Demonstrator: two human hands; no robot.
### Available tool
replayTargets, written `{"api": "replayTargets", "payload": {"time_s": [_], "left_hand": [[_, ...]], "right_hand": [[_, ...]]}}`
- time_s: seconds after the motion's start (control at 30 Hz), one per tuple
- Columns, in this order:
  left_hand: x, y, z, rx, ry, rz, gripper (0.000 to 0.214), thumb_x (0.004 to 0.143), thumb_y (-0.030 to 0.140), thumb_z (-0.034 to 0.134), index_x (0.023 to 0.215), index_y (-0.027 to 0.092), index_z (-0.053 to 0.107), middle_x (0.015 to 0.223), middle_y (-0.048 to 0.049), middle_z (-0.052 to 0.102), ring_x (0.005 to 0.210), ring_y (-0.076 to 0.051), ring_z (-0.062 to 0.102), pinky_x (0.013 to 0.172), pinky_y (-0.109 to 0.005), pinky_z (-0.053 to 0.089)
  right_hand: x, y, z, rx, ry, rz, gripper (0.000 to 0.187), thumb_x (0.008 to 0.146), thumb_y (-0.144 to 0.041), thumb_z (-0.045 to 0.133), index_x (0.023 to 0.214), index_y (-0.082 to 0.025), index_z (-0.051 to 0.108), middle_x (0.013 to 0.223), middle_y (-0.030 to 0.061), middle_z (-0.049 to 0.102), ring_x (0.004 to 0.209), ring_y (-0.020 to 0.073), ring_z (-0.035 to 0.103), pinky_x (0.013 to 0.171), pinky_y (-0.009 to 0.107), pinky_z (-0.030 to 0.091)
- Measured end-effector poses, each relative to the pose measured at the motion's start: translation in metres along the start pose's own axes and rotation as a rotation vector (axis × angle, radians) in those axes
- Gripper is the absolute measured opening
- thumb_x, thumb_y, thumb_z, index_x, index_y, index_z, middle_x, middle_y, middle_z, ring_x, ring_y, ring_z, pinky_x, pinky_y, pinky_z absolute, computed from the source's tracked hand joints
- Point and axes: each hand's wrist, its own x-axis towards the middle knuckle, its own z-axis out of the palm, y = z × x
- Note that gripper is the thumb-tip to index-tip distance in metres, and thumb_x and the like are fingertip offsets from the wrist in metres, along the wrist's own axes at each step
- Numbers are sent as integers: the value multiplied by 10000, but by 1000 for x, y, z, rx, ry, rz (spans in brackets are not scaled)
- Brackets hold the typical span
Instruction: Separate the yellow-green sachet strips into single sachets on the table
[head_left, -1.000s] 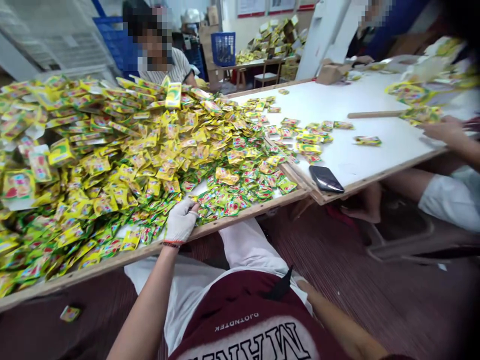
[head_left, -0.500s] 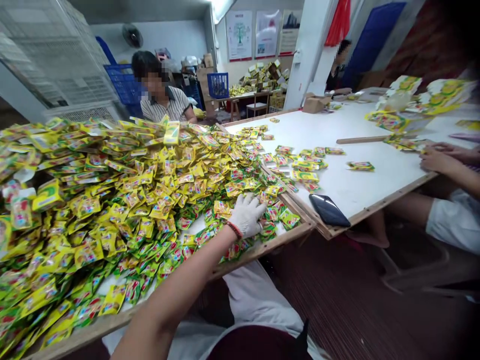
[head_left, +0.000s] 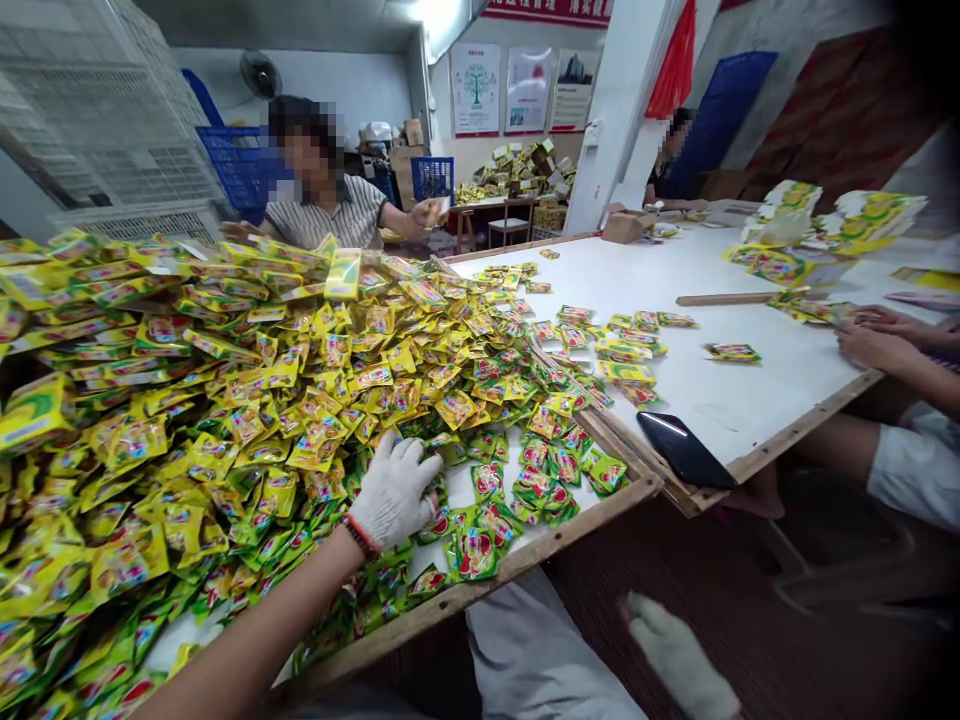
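Note:
My left hand (head_left: 394, 490), in a white knit glove with a beaded band at the wrist, lies on the heap of small packets (head_left: 315, 440). Its fingers are partly spread and touch green and yellow packets; I see nothing gripped in it. Just to its right, green packets with red prints (head_left: 476, 550) lie loosely on the white board. Below the table edge, over the dark floor, hangs my right hand (head_left: 679, 655), also in a whitish glove. It is smeared by motion, so its fingers and anything in them cannot be made out.
A raised wooden rim (head_left: 480, 590) edges the table. On the adjoining white table (head_left: 720, 400) lie a black phone (head_left: 682, 450), scattered packets and a wooden strip (head_left: 724, 298). A co-worker (head_left: 330, 210) is behind the heap; another person's hands (head_left: 877, 335) are at right.
My left hand has moved left and nearer across the packets, uncovering green ones and white board. My right hand has come into view low at right. The co-worker behind the heap has raised a hand.

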Motion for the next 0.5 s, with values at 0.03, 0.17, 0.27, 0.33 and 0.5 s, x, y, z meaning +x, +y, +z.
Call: {"api": "replayTargets", "payload": {"time_s": [0.03,0.17,0.27,0.33,0.5], "left_hand": [[-8,-4,0,-7,11,-21,284,727,296,584,1001,226,608,958,-91,552,1001,-294,504,1064,-561,230],[-27,-11,4,-92,67,-107,263,741,224,556,1001,229,592,954,-73,550,1004,-268,511,1080,-524,242],[-33,-14,8,-162,99,-121,246,743,192,547,981,228,595,973,-66,562,1012,-253,524,1092,-504,250],[-37,-16,12,-214,136,-111,270,752,186,543,1012,233,599,1019,-69,575,1046,-252,529,1105,-504,243],[-45,-27,19,-385,394,-41,542,803,309,553,1328,238,441,1319,-138,486,1244,-284,449,1074,-502,325]], "right_hand": [[6,-6,-10,30,16,-64,254,858,-416,506,875,-230,679,853,68,702,781,224,674,740,344,573],[61,-72,-57,-67,176,-422,285,853,-376,514,1042,-217,654,999,89,693,922,228,658,897,357,519],[117,-141,-55,-262,254,-702,486,824,-328,559,1286,-181,518,1224,124,605,1164,256,550,1024,410,426],[153,-182,-32,-398,252,-801,696,785,-288,594,1420,-129,357,1406,173,442,1310,280,405,1072,432,358],[217,-251,20,-705,89,-638,927,680,-184,670,1493,-185,226,1458,228,328,1266,371,422,993,469,355]]}}
